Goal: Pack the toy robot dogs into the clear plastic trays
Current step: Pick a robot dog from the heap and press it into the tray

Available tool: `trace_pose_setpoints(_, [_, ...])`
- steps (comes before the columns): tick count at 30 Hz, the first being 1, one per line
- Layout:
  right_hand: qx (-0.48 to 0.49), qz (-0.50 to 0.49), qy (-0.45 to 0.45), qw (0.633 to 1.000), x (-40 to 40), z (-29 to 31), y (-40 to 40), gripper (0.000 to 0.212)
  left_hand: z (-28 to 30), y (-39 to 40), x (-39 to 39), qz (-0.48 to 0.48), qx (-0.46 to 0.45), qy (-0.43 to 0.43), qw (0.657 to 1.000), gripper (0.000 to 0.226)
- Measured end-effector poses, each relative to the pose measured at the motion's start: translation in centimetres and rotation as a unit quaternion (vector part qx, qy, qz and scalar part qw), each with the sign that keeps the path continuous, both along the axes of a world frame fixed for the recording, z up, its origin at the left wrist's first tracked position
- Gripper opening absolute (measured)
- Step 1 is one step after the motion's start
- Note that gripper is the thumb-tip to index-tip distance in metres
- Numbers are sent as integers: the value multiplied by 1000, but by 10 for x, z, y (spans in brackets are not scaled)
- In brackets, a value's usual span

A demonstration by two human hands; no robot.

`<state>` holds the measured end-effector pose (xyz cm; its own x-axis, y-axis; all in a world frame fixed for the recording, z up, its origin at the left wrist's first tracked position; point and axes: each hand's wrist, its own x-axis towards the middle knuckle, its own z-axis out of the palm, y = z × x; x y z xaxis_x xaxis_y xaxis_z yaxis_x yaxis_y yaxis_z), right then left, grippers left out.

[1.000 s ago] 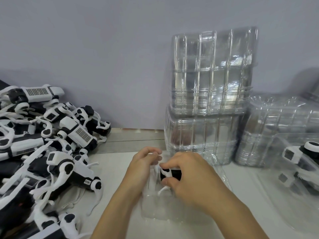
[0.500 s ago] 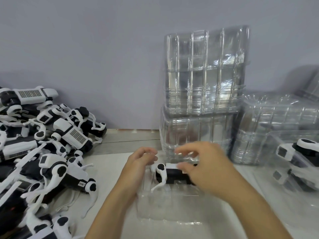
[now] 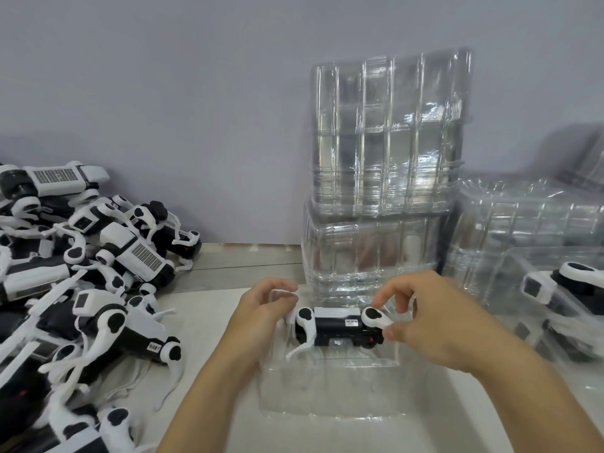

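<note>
Toy: black-and-white plastic robot dog [image 3: 340,326] lying sideways in the clear plastic tray [image 3: 330,387], frame centre.
Fingers: right hand [image 3: 421,318] pinches its rear leg; left hand [image 3: 261,308] curled at its front end.

We see a pale tabletop [image 3: 209,322] with a grey wooden strip [image 3: 248,256] along its far edge, and behind that edge a plain grey-lilac wall [image 3: 196,109] rises.

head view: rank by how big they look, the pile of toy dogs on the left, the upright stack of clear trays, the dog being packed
1-2. pile of toy robot dogs and upright stack of clear trays: similar, and the pile is cut off by the frame, so unranked.
3. toy robot dog in the tray.
</note>
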<state>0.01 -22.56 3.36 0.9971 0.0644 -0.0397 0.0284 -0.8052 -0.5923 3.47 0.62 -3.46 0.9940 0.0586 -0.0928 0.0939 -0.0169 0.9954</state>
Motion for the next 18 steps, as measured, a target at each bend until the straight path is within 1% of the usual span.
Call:
trace_pose_setpoints(5, [-8,-9,-1,1000,-1,-1,4,33,0,0,0,3,8,-6,1000,20])
trace_pose_setpoints(8, [-4,9,-3,1000,-1,0,1,31,1,-1,0,5,11,-5,1000,20])
trace_pose_setpoints(11, [16,21,-15,1000,-1,2,-3,23,2,-1,-1,8,8,-4,1000,20])
trace_pose_setpoints(14, [45,29,-52,997,-1,6,0,10,2,-1,0,9,12,-9,1000,21])
trace_pose_setpoints(15, [50,34,-56,997,-2,8,3,10,2,-2,0,7,10,-10,1000,21])
trace_pose_setpoints(18, [46,58,-35,997,-5,12,17,26,2,-2,0,5,4,-10,1000,20])
